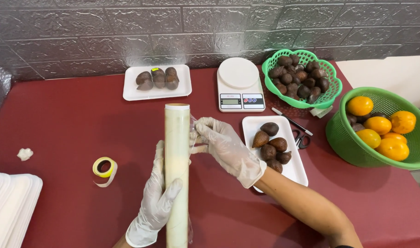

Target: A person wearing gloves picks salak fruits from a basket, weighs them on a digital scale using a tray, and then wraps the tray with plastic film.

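Dark red cloth covers the bench (72, 115). At centre, hands in translucent white gloves (157, 202) meet a pale cream roll of cling film (177, 160). At nine o'clock lies a yellow tape ring (104, 167). At three o'clock, a bright green perforated plastic basket (352, 147) holds orange-yellow citrus fruits (384, 131) — and brown scaly fruits (272, 144) sit on a white foam tray (295, 172). At twelve, a grey brick-patterned wall (127, 36).

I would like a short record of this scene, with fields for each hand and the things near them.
left hand: gloved, grips cling film roll
right hand: gloved, pinches the film edge beside the roll
nearest tray: white, holds brown scaly fruits
behind: kitchen scale, second tray
right side: two green baskets
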